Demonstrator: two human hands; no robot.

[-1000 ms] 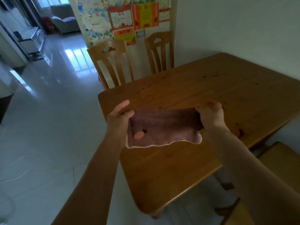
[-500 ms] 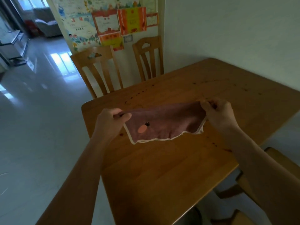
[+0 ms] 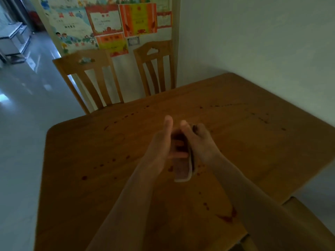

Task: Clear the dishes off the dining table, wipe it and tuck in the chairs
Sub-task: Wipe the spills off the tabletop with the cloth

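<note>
A folded cloth (image 3: 183,172) is clamped by the right hand (image 3: 200,144) above the dining table (image 3: 108,178). The left hand (image 3: 158,149) is pressed against it, but its grip is too blurred to judge. Red spatters (image 3: 227,217) are noted across the wood. Two chairs (image 3: 87,73) are set at the far edge, below wall posters (image 3: 137,19).

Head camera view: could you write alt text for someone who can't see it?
A person's left hand and right hand hold a folded, white-edged cloth between them above a wooden dining table dotted with dark red stains. Two wooden chairs stand at its far edge, before colourful posters.
</note>
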